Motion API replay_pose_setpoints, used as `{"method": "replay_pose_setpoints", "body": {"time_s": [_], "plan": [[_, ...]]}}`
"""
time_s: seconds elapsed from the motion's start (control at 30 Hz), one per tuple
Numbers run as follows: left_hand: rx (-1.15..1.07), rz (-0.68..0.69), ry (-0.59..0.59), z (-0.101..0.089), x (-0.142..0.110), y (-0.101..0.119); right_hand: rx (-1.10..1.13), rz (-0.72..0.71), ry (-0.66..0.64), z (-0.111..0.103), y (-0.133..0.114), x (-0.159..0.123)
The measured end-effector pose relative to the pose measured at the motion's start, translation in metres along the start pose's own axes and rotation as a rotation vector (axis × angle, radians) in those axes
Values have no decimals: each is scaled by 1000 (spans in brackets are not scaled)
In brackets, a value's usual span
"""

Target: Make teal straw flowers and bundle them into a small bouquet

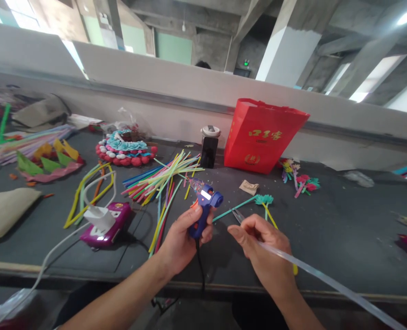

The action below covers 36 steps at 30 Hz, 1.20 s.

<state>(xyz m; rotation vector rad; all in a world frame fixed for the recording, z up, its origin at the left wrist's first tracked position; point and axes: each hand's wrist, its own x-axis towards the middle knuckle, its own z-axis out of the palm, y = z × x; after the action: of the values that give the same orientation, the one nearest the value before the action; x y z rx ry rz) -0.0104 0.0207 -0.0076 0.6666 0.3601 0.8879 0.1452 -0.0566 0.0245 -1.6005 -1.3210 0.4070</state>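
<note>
My left hand (pixel 186 233) is wrapped round the handle of a blue hot glue gun (pixel 206 199), held above the table. A black cord hangs down from its grip. In the fingers of my right hand (pixel 267 247) is a long translucent glue stick (pixel 330 279), trailing off to the lower right. Pointed metal tips (pixel 236 215), like those of small scissors, show just beyond these fingers; whether the hand grips them too is unclear. Behind the right hand lies a teal pipe-cleaner flower (pixel 264 200), with a teal stem reaching left and a yellow stem (pixel 271 215) partly hidden.
A red paper bag (pixel 258 137) stands at the back beside a dark-bodied cup (pixel 209 149). Loose pipe cleaners (pixel 165 176) are piled left of centre. Nearer me is a purple power strip (pixel 112 229) with a white plug. Fluffy wreaths (pixel 125 146) and finished flowers (pixel 304 182) lie farther back.
</note>
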Motion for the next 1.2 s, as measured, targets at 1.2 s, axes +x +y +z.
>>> {"method": "replay_pose_setpoints", "body": {"time_s": [1.2], "plan": [[2,-19,62,-3,1,2,397,101,-323,12,14,8]]}}
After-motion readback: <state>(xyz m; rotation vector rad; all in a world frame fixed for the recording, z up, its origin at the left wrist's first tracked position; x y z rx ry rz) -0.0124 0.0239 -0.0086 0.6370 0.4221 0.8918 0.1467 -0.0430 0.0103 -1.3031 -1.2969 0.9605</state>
